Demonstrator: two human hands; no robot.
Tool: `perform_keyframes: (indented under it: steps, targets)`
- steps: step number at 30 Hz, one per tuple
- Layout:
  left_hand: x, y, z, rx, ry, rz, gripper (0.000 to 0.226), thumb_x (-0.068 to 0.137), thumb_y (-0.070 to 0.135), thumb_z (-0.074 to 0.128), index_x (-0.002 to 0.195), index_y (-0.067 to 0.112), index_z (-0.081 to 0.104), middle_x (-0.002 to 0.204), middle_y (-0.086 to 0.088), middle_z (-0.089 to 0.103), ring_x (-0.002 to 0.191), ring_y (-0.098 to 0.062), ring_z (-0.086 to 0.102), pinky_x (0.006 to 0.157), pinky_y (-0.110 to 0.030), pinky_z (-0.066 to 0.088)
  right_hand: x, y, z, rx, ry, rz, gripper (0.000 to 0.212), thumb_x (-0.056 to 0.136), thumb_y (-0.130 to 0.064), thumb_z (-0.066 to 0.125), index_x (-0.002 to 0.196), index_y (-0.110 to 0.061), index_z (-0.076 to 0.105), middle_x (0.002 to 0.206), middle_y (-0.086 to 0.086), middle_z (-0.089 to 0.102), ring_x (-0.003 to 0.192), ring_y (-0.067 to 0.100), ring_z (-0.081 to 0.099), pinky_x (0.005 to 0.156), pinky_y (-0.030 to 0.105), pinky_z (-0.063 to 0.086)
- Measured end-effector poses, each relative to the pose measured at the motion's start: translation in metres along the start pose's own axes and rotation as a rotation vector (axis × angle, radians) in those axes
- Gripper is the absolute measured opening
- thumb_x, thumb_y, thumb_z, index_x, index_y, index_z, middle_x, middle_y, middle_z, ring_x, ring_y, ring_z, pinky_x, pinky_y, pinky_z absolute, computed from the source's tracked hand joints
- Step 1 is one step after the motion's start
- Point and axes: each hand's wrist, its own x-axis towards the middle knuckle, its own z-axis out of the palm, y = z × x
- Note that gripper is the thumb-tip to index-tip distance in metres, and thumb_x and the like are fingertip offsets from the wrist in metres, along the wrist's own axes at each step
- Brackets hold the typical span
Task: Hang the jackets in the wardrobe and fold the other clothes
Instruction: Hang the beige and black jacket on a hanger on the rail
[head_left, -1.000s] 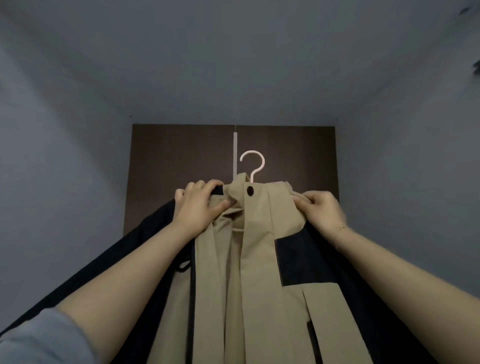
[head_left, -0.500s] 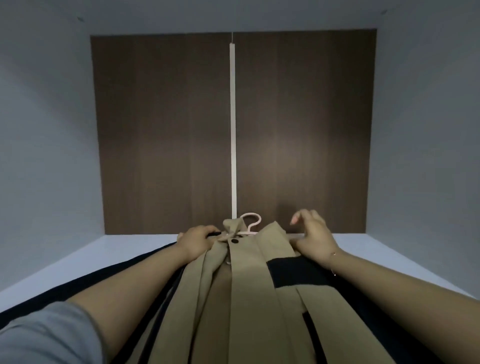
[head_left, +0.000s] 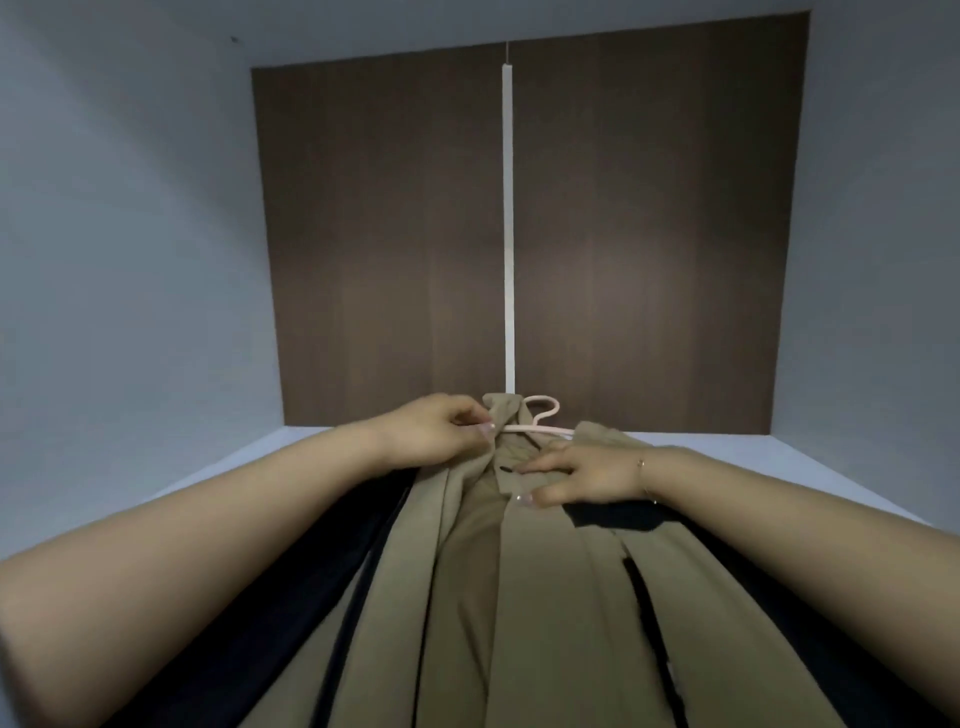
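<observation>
A beige jacket (head_left: 545, 597) with black sleeves and panels lies flat on a white surface (head_left: 249, 467), its collar pointing away from me. A pale pink hanger (head_left: 543, 410) sits inside the collar, with its hook lying over the far edge. My left hand (head_left: 436, 431) pinches the collar's left side beside the hanger. My right hand (head_left: 587, 475) lies on the chest just below the collar, thumb and fingers pinching the front flap near a dark snap.
Closed dark brown wardrobe doors (head_left: 389, 234) with a white vertical strip (head_left: 508, 234) between them stand straight ahead. Grey walls flank them on both sides. The white surface runs up to the doors.
The jacket has come down from being held up in the air to lying on the white surface. My right hand has shifted from the right shoulder to the front flap.
</observation>
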Motion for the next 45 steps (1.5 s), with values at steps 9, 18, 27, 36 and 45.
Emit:
perform_keyframes:
  steps: [9, 18, 27, 36, 45]
  targets:
    - [-0.162, 0.04, -0.009, 0.352, 0.045, 0.223, 0.031, 0.095, 0.039, 0.058, 0.125, 0.032, 0.062, 0.122, 0.007, 0.058, 0.112, -0.012, 0.054, 0.099, -0.029, 0.044, -0.084, -0.084, -0.026, -0.447, 0.212, 0.26, 0.047, 0.084, -0.049, 0.065, 0.128, -0.033, 0.061, 0.131, -0.001, 0.057, 0.12, 0.025, 0.051, 0.098, 0.036, 0.045]
    - [-0.289, 0.029, 0.029, -0.002, 0.107, 0.237, 0.037, 0.095, 0.032, 0.059, 0.132, 0.029, 0.059, 0.131, 0.015, 0.053, 0.121, -0.003, 0.047, 0.092, -0.009, 0.034, -0.255, -0.179, 0.077, -0.029, 0.486, 0.108, 0.039, 0.089, -0.043, 0.062, 0.124, -0.027, 0.065, 0.114, -0.01, 0.062, 0.102, 0.008, 0.054, 0.083, 0.021, 0.041]
    - [-0.423, -0.015, 0.148, -0.393, 0.131, 0.022, 0.025, 0.094, 0.023, 0.062, 0.112, 0.041, 0.061, 0.117, 0.027, 0.057, 0.106, 0.012, 0.053, 0.088, -0.009, 0.042, -0.331, -0.206, 0.262, 0.377, 0.731, 0.152, 0.033, 0.094, -0.024, 0.063, 0.127, -0.024, 0.064, 0.139, -0.013, 0.05, 0.132, 0.002, 0.039, 0.11, 0.016, 0.027]
    - [-0.446, -0.063, 0.242, -0.938, 0.08, -0.738, 0.026, 0.102, 0.038, 0.045, 0.097, 0.018, 0.062, 0.092, -0.004, 0.075, 0.08, -0.012, 0.068, 0.068, -0.028, 0.045, -0.331, -0.204, 0.419, 1.148, 0.718, 0.631, 0.023, 0.092, -0.006, 0.06, 0.083, -0.022, 0.073, 0.083, -0.012, 0.072, 0.088, 0.007, 0.067, 0.072, 0.014, 0.048]
    - [-0.396, -0.081, 0.266, -1.872, -0.126, -1.0, 0.045, 0.083, 0.043, 0.068, 0.114, 0.011, 0.06, 0.1, -0.002, 0.075, 0.091, -0.011, 0.067, 0.078, -0.029, 0.056, -0.296, -0.173, 0.461, 1.965, 0.522, 0.77, 0.056, 0.092, -0.036, 0.064, 0.143, -0.021, 0.045, 0.14, -0.009, 0.051, 0.132, 0.019, 0.047, 0.113, 0.043, 0.038]
